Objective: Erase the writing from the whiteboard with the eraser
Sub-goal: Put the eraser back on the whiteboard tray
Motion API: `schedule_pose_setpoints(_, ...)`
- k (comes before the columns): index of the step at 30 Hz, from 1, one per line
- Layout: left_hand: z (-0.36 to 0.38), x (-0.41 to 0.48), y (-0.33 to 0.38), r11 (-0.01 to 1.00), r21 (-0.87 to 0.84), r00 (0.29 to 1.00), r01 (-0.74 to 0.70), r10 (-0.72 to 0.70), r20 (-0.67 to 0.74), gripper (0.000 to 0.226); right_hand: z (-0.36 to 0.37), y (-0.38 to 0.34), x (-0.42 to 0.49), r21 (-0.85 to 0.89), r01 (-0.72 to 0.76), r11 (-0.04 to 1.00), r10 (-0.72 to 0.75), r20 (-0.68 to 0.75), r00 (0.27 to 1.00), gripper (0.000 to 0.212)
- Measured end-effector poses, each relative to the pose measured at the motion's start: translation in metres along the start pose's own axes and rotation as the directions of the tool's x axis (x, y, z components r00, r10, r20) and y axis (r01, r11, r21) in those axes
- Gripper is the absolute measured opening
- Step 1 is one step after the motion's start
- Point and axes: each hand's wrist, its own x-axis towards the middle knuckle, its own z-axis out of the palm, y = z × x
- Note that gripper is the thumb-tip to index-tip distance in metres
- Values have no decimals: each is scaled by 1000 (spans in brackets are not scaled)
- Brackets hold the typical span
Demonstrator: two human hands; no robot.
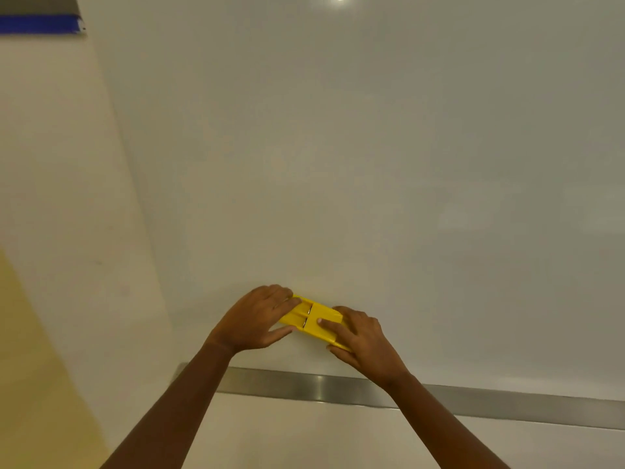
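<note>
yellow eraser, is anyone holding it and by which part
Both hands hold the yellow eraser low on the whiteboard: the left hand grips its left end, the right hand its right end, one finger lying across its face.

The eraser's (323, 312) ends lie hidden beneath both hands (257, 316) (363, 336).

A cream wall (61, 164) bears a blue strip (39, 24) upper left, with a tan surface (30, 367) lower left.

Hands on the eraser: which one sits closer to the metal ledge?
The right hand, at the eraser's lower end near the metal ledge; the left hand holds the upper end.
</note>
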Motion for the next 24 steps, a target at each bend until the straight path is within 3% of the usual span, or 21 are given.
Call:
schedule_pose_setpoints(3,17,-16,2,999,-24,1000,-25,25,-12,33,16,-9,-5,-3,16,1000,-16,38,999,60)
schedule_pose_setpoints(8,44,-36,6,999,-31,998,-44,45,39,33,45,-20,-12,-40,72,997,-68,106,992,63)
schedule_pose_setpoints(11,66,-48,6,996,-94,999,-1,5,35,42,65,-24,-15,-45,77,996,-69,155,986,66)
schedule_pose_setpoints(14,86,-59,9,992,-108,997,61,-55,54,57,83,-26,-18,38,56,998,-63,186,981,52)
schedule_pose_setpoints(16,99,-65,10,987,-118,992,105,-96,79,64,99,-24,-18,0,97,995,-96,190,977,52)
schedule_pose_setpoints(20,117,-78,9,969,-190,985,157,-140,98,65,119,-26,-20,-48,143,989,-128,236,963,67)
schedule_pose_setpoints(24,126,-84,6,972,-172,985,162,-149,84,65,130,-28,-24,-30,106,994,-95,253,963,58)
